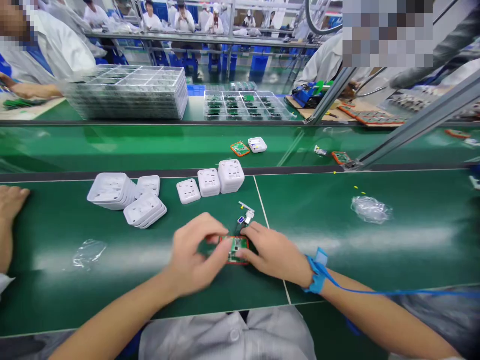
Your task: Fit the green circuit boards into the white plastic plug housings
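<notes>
Both my hands meet on a small green circuit board in an orange-red frame point(236, 248) lying on the green mat. My left hand point(197, 255) curls its fingers over the board's left edge and pinches it. My right hand point(272, 252), with a blue wrist strap point(317, 272), holds the board's right edge with bent fingers. Just beyond the board lie small white and blue connector parts point(245, 214).
White socket covers point(127, 197) are stacked to the left, and white socket bodies point(212, 181) stand behind the board. Crumpled plastic bags point(371, 209) point(88, 251) lie on the mat. Another person's hand point(9, 205) rests at far left. Trays point(127, 90) sit beyond the conveyor.
</notes>
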`<state>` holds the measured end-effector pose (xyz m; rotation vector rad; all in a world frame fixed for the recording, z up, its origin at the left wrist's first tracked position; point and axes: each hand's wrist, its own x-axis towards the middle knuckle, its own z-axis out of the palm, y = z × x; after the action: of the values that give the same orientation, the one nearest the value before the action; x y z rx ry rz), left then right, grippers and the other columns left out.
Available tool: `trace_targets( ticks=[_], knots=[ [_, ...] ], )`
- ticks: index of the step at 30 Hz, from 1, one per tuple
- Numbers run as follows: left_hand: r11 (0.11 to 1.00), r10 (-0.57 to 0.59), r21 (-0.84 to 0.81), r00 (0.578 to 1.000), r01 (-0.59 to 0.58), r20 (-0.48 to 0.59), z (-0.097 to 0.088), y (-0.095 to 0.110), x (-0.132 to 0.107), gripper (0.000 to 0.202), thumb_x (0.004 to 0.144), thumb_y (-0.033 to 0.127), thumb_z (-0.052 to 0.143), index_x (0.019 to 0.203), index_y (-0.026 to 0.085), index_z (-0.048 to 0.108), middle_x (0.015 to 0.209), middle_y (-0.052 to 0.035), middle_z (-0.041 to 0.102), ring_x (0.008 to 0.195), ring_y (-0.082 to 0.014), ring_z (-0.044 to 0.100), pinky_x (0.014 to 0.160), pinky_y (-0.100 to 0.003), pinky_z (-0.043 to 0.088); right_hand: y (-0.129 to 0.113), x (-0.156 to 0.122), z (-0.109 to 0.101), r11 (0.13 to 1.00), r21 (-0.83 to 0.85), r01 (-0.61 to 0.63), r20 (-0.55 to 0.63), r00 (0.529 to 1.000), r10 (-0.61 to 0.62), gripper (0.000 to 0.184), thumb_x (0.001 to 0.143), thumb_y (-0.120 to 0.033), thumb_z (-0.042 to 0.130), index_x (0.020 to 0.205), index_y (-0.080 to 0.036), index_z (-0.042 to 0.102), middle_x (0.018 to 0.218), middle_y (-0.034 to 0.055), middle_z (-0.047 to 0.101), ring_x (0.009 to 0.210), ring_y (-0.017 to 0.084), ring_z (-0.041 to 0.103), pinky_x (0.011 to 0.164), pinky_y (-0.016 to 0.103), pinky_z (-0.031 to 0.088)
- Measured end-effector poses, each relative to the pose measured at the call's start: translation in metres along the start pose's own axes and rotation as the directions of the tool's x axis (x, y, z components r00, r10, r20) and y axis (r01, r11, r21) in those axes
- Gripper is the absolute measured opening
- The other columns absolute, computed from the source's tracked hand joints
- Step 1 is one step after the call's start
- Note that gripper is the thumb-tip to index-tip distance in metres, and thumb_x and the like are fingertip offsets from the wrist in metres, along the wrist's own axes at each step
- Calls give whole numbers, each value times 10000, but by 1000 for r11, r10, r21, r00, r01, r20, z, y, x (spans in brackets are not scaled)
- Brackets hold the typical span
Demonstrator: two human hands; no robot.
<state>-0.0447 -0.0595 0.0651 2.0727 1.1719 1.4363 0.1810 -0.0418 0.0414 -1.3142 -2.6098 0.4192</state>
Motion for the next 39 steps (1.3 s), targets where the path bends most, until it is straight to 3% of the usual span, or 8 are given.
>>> trace_targets(
  ticks=[2, 4, 7, 10, 13, 16, 20, 39],
  knots=[
    [991, -88, 113, 990, 75, 114, 16, -19, 4, 83, 910, 213, 622, 845, 189, 669, 687, 13, 579, 615, -120, 545, 571, -257, 469, 10, 12, -2, 997, -13, -70, -68, 995, 69, 316, 992, -505, 476, 973, -214, 598, 903, 81, 625, 793, 243, 616, 664, 364, 482],
    [959, -182, 252, 961, 127, 206, 33, -40, 7, 89, 863, 215, 660, 941, 197, 700, 749, 0, 602, 668, -146, 573, 585, -280, 460, 25, 26, 1, 993, -11, -117, -172, 979, 113, 268, 978, -453, 521, 1000, -201, 609, 936, 102, 622, 864, 268, 610, 720, 386, 487],
    [921, -178, 388, 924, 34, 339, 52, -59, 7, 262, 801, 305, 765, 1042, 207, 734, 926, -48, 653, 840, -213, 608, 690, -345, 469, 45, 41, 12, 990, 136, -46, -215, 974, 75, 199, 947, -359, 580, 1056, -202, 635, 997, 104, 618, 950, 268, 598, 829, 409, 492],
    [895, -165, 444, 904, -31, 395, 60, -61, 4, 176, 798, 294, 780, 968, 250, 773, 924, -41, 654, 844, -222, 587, 679, -358, 405, 52, 43, 18, 948, 317, -10, -233, 968, 88, 128, 950, -299, 561, 881, -217, 632, 908, 66, 650, 903, 236, 605, 840, 399, 479],
    [926, -146, 377, 926, 4, 348, 61, -59, -1, 89, 830, 216, 728, 908, 238, 765, 888, -28, 668, 839, -204, 597, 696, -357, 384, 47, 39, 17, 873, 485, -41, -203, 966, 158, 133, 960, -302, 546, 868, -223, 600, 842, 39, 677, 810, 206, 623, 747, 354, 481],
    [949, -125, 310, 973, 59, 195, 60, -58, -6, 43, 830, 196, 685, 855, 191, 719, 815, -24, 655, 793, -184, 609, 709, -349, 402, 40, 36, 14, 773, 631, -65, -132, 973, 189, 101, 966, -306, 537, 942, -231, 599, 794, 11, 677, 708, 172, 628, 643, 300, 476],
    [947, -56, 320, 994, 22, 97, 60, -57, -8, 60, 837, 194, 637, 786, 188, 668, 746, -15, 639, 725, -170, 604, 676, -337, 385, 37, 36, 17, 803, 595, -9, -134, 985, 111, 128, 964, -297, 532, 906, -227, 623, 828, 21, 682, 728, 169, 617, 661, 296, 467],
    [922, 88, 357, 978, -151, 187, 63, -56, -11, 104, 843, 145, 583, 757, 200, 567, 727, -6, 628, 697, -163, 579, 702, -342, 389, 35, 36, 24, 835, 548, 47, -148, 988, 42, 140, 944, -157, 460, 851, -221, 542, 856, 27, 644, 846, 198, 577, 751, 331, 369]
  ],
)
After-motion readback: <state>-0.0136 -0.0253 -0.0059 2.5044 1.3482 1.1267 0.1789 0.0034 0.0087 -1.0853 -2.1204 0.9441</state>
